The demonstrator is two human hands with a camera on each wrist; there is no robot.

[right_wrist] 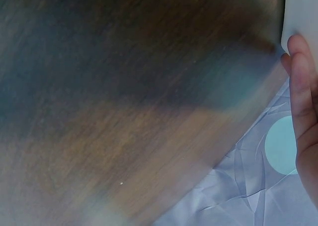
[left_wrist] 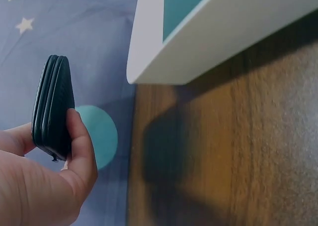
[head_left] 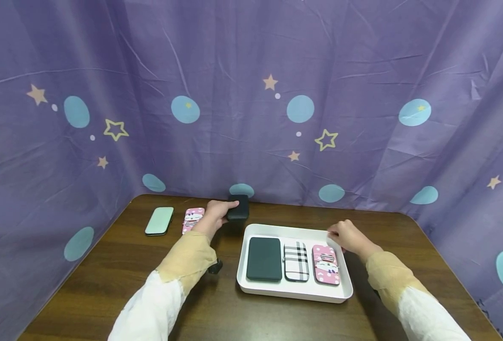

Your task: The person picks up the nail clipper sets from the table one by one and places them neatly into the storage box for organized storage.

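My left hand (head_left: pixel 217 213) pinches a small black case (head_left: pixel 238 207) between thumb and fingers, raised over the back of the table. In the left wrist view the black case (left_wrist: pixel 52 107) shows its ridged edge and a small tab below. The right hand (head_left: pixel 349 235) grips the far right corner of a white tray (head_left: pixel 294 294); in the right wrist view its fingers (right_wrist: pixel 300 82) lie against the tray's outer wall. Inside the tray are a large dark green case (head_left: pixel 264 258), a plaid case (head_left: pixel 296 261) and a pink cartoon case (head_left: pixel 326 265), side by side.
A mint green case (head_left: pixel 159 220) and another pink cartoon case (head_left: pixel 193 218) lie at the back left of the brown wooden table (head_left: pixel 106 274). Behind the table hangs a purple curtain (head_left: pixel 243 61) with stars and blue spots.
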